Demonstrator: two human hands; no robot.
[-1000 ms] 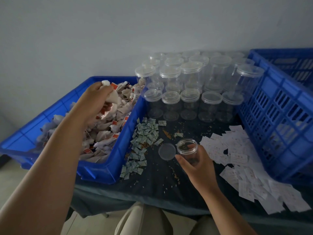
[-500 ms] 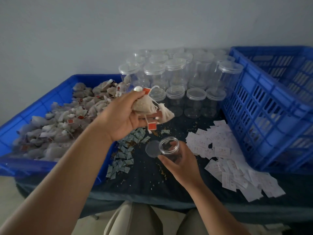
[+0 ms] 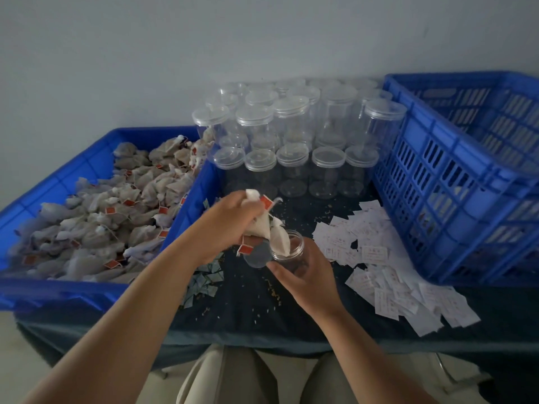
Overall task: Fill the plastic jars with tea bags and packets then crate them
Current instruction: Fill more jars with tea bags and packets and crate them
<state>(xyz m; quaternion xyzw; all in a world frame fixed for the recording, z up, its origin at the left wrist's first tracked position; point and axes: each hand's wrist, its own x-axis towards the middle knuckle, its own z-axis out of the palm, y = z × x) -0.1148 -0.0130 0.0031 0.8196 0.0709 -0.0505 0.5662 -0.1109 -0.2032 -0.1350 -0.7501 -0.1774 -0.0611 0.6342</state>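
Observation:
My left hand (image 3: 226, 225) grips a bunch of white tea bags (image 3: 267, 228) with red tags, held just above and left of a small clear open jar (image 3: 290, 250). One bag's corner hangs into the jar's mouth. My right hand (image 3: 306, 275) holds the jar from its near side on the dark table. The jar's round lid (image 3: 256, 256) lies flat beside it on the left. A shallow blue bin (image 3: 189, 199) on the left holds a heap of tea bags (image 3: 116, 211).
Several lidded clear jars (image 3: 291, 135) stand stacked at the back of the table. A tall slatted blue crate (image 3: 455, 182) stands at the right. White paper packets (image 3: 388, 275) lie spread in front of it. Small greenish packets (image 3: 204, 284) lie beside the bin. Loose tea crumbs dot the cloth.
My left hand has carried the tea bags from the bin rightward and down to the jar's mouth. My right hand has kept hold of the jar.

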